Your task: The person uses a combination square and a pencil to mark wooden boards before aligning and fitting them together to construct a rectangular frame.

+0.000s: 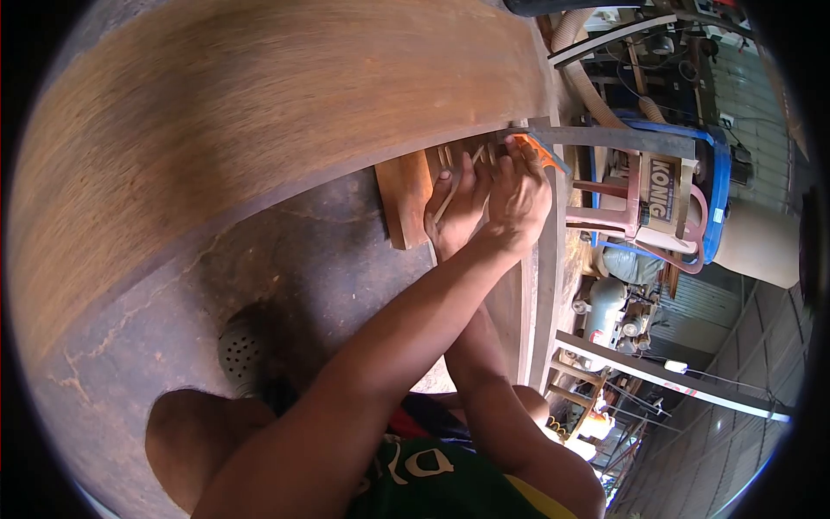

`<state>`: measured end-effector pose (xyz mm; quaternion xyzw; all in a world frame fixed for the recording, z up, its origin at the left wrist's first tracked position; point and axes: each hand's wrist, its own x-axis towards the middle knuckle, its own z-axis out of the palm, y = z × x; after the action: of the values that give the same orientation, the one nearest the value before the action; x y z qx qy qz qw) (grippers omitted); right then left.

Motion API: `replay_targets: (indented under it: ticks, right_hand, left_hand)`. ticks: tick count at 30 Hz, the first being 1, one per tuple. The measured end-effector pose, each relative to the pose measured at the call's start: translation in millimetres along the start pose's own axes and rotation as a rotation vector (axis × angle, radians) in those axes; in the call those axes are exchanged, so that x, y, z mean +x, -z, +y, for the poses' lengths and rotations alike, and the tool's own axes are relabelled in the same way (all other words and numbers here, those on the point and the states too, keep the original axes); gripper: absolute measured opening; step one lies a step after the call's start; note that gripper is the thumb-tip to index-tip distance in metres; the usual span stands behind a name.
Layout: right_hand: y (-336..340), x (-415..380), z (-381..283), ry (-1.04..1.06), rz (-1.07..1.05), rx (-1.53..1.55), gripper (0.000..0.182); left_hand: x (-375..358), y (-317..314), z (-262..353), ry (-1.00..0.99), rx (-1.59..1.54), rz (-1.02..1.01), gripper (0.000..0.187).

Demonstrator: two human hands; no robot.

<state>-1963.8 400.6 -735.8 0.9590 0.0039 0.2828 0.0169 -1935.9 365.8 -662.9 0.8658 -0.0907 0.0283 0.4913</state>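
Observation:
A broad curved wooden panel (285, 95) fills the upper left. My left hand (519, 195) reaches across my right arm to the panel's edge, its fingers closed on an orange piece with a blue-grey edge (543, 153). Close beside it, my right hand (458, 208) has its fingers bent at the underside of the panel. A thin pale stick (448, 201) lies across that hand, between thumb and fingers. Left of the right hand is a reddish-brown wooden block (404, 199). Part of the orange piece is hidden by the left fingers.
A grey bar (618, 140) runs rightward from the panel's edge. Beyond it stand a pink plastic chair (629, 195), a KONIG cardboard box (662, 195) and a blue container (716, 199). Wooden rails (543, 294) lie right of my arms. A perforated shoe (240, 350) rests on the concrete floor (285, 251).

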Motion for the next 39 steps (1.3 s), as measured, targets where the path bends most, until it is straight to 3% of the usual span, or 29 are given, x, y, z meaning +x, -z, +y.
replay_targets:
  ticks: [9, 25, 27, 30, 35, 37, 39]
  right_hand:
    - [-13.8, 10.8, 4.7, 0.009, 0.069, 0.059, 0.037]
    - [-1.0, 16.3, 5.6, -0.005, 0.006, -0.070, 0.037]
    - [-5.0, 15.0, 8.7, 0.006, 0.030, -0.060, 0.037]
    - [-13.3, 18.5, 11.5, -0.008, 0.045, -0.050, 0.036]
    - [-7.6, 18.0, 8.0, -0.034, 0.072, -0.029, 0.034]
    - [10.4, 15.5, 1.4, 0.005, 0.006, -0.189, 0.034]
    - [-2.0, 16.1, 8.6, -0.008, 0.015, -0.134, 0.034]
  left_hand:
    - [-5.5, 26.4, -6.3, -0.056, -0.189, -0.166, 0.095]
    - [-3.2, 23.7, -4.7, -0.030, -0.181, -0.147, 0.094]
    - [-3.6, 23.5, -3.9, -0.016, -0.217, -0.136, 0.107]
    - [-5.0, 22.9, -5.4, -0.064, -0.150, -0.041, 0.107]
    - [-3.1, 30.8, -3.8, -0.033, -0.196, -0.122, 0.106]
    - [-1.2, 27.7, -4.3, -0.009, -0.226, -0.183, 0.106]
    - [-2.4, 25.3, -5.2, -0.023, -0.206, -0.135, 0.095]
